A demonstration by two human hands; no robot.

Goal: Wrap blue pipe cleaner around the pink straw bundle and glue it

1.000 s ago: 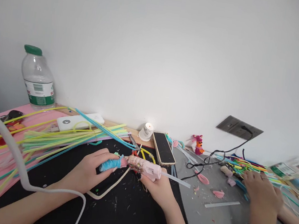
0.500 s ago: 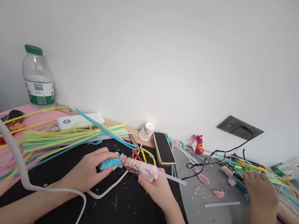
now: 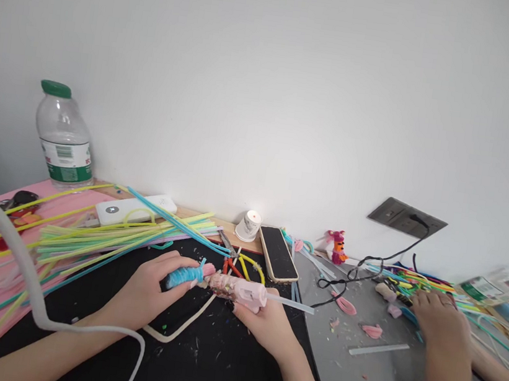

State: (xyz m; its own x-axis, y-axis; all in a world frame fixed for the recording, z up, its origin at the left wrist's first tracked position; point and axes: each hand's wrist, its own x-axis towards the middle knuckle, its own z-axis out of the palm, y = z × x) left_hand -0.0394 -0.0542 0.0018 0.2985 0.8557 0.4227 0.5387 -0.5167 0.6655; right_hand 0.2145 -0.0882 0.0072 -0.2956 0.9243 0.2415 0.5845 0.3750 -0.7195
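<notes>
My left hand [image 3: 154, 290] grips a fuzzy blue pipe-cleaner piece [image 3: 183, 276] with a pink tuft [image 3: 209, 269] at its right end. Wrapped in my right hand [image 3: 265, 323] is a pale pink hot glue gun [image 3: 243, 292], its stained nozzle end pointing left against or very near the pink tuft. A translucent glue stick [image 3: 291, 304] juts from its back. Beneath both hands lies a black mat [image 3: 212, 372] flecked with scraps. Just beyond them rest pliers [image 3: 251, 267] with red and yellow handles.
Pastel pipe cleaners [image 3: 102, 239] spread to the left. A white cable [image 3: 37, 274] loops near my left forearm. Behind are a bottle [image 3: 66, 141], a power bank [image 3: 134, 209], a paper cup [image 3: 248, 226] and a phone [image 3: 278, 255]. At right, another person's hand [image 3: 440, 324] touches more pipe cleaners.
The blue piece has turned slightly in my left hand, showing more of its pink tuft. The glue gun has shifted a little left. The other person's hand moved slightly.
</notes>
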